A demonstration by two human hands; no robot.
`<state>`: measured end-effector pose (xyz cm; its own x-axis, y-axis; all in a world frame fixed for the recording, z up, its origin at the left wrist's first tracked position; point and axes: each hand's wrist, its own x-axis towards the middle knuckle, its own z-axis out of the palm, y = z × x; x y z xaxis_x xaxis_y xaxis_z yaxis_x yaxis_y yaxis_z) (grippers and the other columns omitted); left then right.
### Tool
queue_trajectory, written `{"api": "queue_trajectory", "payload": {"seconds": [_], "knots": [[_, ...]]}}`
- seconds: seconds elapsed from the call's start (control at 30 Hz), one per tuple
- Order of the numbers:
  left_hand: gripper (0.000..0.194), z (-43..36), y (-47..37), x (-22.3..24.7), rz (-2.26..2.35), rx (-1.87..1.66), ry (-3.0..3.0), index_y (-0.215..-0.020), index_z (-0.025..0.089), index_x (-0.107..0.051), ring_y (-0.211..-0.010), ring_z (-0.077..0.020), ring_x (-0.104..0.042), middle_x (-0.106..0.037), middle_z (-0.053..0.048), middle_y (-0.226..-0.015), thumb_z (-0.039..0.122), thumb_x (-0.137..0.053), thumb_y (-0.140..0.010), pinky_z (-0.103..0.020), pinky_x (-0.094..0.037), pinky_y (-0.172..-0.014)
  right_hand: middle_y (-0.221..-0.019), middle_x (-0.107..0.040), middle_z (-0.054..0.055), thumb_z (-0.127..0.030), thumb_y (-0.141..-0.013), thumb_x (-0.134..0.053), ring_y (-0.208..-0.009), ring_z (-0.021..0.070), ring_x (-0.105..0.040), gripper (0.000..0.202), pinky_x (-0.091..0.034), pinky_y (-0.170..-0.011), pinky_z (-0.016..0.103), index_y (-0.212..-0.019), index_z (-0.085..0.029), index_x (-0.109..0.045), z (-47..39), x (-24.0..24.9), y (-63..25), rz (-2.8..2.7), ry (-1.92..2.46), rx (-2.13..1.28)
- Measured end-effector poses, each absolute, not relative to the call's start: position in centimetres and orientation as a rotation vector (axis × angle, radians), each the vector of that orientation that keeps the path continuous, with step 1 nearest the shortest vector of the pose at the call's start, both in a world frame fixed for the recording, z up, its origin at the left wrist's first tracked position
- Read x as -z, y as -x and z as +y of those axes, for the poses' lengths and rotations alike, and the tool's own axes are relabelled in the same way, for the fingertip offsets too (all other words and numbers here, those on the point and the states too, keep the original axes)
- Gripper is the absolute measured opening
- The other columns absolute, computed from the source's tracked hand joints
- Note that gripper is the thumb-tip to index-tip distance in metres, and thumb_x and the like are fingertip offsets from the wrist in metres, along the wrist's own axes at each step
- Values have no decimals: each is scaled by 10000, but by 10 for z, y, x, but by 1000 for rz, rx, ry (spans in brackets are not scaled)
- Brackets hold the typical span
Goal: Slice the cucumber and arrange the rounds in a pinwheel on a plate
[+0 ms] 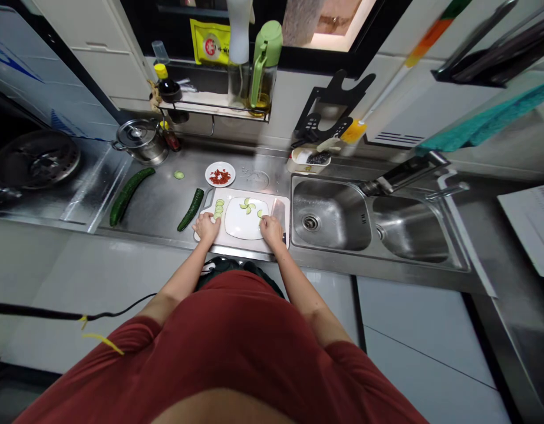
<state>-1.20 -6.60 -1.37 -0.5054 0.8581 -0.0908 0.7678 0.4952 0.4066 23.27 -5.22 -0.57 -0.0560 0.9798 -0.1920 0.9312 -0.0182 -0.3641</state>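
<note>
A white plate lies on a cutting board with a few thin cucumber slices arranged near its far middle. My right hand is at the plate's right edge, pinching a single cucumber slice. On the board left of the plate runs a short row of cucumber slices. My left hand has its fingers closed at the near end of that row, on a slice there. A knife with a wide blade lies on the board's right side, its handle partly hidden by my right hand.
A cut cucumber, a whole cucumber and a cucumber end piece lie left of the board. Behind it stands a small plate of chopped red pieces. A double sink is to the right, a steel pot back left.
</note>
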Motion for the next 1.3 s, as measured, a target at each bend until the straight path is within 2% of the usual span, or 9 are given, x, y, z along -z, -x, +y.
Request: {"api": "queue_trajectory", "payload": {"seconds": [0.33,0.5,0.63,0.77,0.83,0.93,1.17,1.3], "knots": [[231,-65,11,14,2484,-472,-1360,-966,224,-607,-1091,-303,-527,-621,-102,-1119,380,-590,-796,-455,-314,-943,-1143,-599,85,-298,-979,-340,-988,203,-553,397,-385,-830,274,-1259,-211,-607,-62,8,-231,-2028,2026,-608],[175,-64,12,15,2433,-587,-1277,-929,234,-600,-1021,-271,-573,-681,-50,-973,325,-594,-780,-456,-310,-947,-1123,-614,90,-289,-974,-352,-974,206,-559,387,-391,-821,269,-1236,-194,-621,-63,7,-229,-2004,1995,-607],[160,-63,13,19,2363,-741,-1161,-916,236,-619,-941,-224,-615,-697,-13,-879,286,-595,-766,-445,-326,-971,-1125,-619,94,-273,-965,-358,-971,205,-564,385,-395,-832,271,-1231,-186,-623,-63,3,-228,-1993,1958,-618],[219,-53,13,18,2141,-1061,-900,-909,190,-641,-831,-166,-638,-690,-17,-855,251,-642,-698,-340,-435,-885,-1114,-627,103,-267,-946,-384,-949,203,-570,376,-402,-845,274,-1207,-167,-636,-61,-8,-224,-1951,1897,-658],[247,-44,10,11,1909,-1230,-797,-897,153,-646,-781,-148,-637,-684,-40,-844,227,-655,-662,-289,-474,-796,-1078,-637,104,-270,-932,-403,-918,201,-574,363,-410,-846,277,-1173,-155,-648,-57,-17,-220,-1905,1846,-678],[287,-33,1,-8,1582,-1344,-763,-872,127,-664,-749,-144,-631,-689,-57,-823,235,-703,-609,-281,-489,-754,-962,-648,87,-288,-904,-439,-870,200,-578,331,-431,-837,290,-1108,-150,-661,-48,-32,-210,-1797,1707,-688],[324,-28,-18,-62,1290,-1258,-845,-838,136,-710,-748,-143,-629,-699,-49,-798,268,-802,-558,-284,-487,-760,-934,-681,48,-356,-821,-578,-818,188,-597,301,-483,-811,330,-1062,-197,-661,-23,-60,-186,-1608,1306,-865],[329,-28,-22,-74,1226,-1226,-902,-839,136,-709,-756,-141,-624,-697,-47,-812,282,-816,-565,-284,-480,-760,-911,-696,35,-382,-819,-572,-796,171,-616,234,-496,-783,314,-933,-202,-668,-18,-65,-177,-1570,1217,-1011]]}}
